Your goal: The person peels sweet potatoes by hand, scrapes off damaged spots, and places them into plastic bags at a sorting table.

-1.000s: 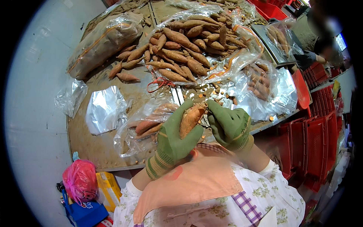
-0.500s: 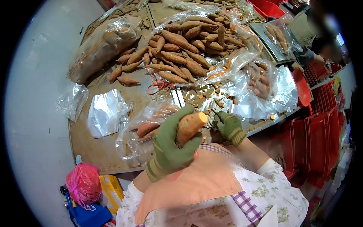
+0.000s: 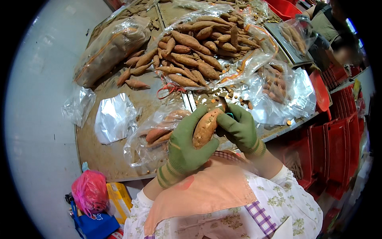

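Observation:
A brown sweet potato (image 3: 205,129) rests in my left hand (image 3: 185,143), which wears a green knitted glove and has its fingers wrapped round it. My right hand (image 3: 241,129), gloved the same way, is closed on a small knife; the dark blade (image 3: 224,104) sticks up past the potato's far end. Both hands meet at that end, above the table's near edge. Just left of them lies a clear plastic bag with a few sweet potatoes (image 3: 157,135) in it. Beyond, a big heap of sweet potatoes (image 3: 195,59) spills from an opened clear sack.
A full sack (image 3: 111,51) lies at the far left. Flat clear bags (image 3: 114,118) are stacked on the table's left. A filled bag (image 3: 274,85) sits at right, near a scale (image 3: 284,42) where another person handles a bag. Red crates (image 3: 330,151) stand right of the table.
My left hand has turned the sweet potato, so its orange cut end no longer shows. My right hand has come up against the potato with the knife. The other person's bag has shifted slightly.

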